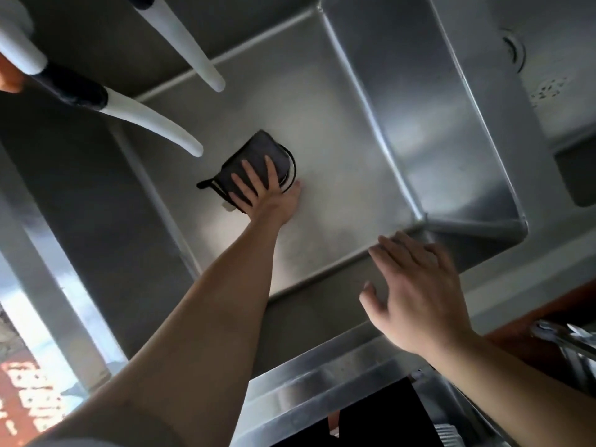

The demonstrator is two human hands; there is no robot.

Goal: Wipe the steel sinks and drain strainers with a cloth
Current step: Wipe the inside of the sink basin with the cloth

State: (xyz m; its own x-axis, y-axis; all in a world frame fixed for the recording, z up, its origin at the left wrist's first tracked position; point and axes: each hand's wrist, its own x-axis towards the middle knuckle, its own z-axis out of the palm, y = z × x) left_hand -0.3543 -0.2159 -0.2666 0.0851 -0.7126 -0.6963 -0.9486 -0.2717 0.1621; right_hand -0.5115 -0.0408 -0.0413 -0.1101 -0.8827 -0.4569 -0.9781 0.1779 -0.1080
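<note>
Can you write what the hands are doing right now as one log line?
left hand: presses dark cloth flat over drain strainer | right hand: open, above sink front edge

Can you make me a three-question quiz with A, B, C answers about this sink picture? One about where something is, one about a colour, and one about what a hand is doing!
1. Where is the cloth?
A. On the sink floor, over the drain
B. Hanging on a faucet spout
C. On the front rim

2. What colour is the cloth?
A. Yellow
B. Dark grey
C. White

3. What is the right hand doing?
A. Gripping the cloth
B. Turning a tap
C. Spread open, holding nothing

Answers: 1 A, the left hand presses it flat there. 2 B, it looks dark against the steel. 3 C, its fingers are spread above the front edge.
</note>
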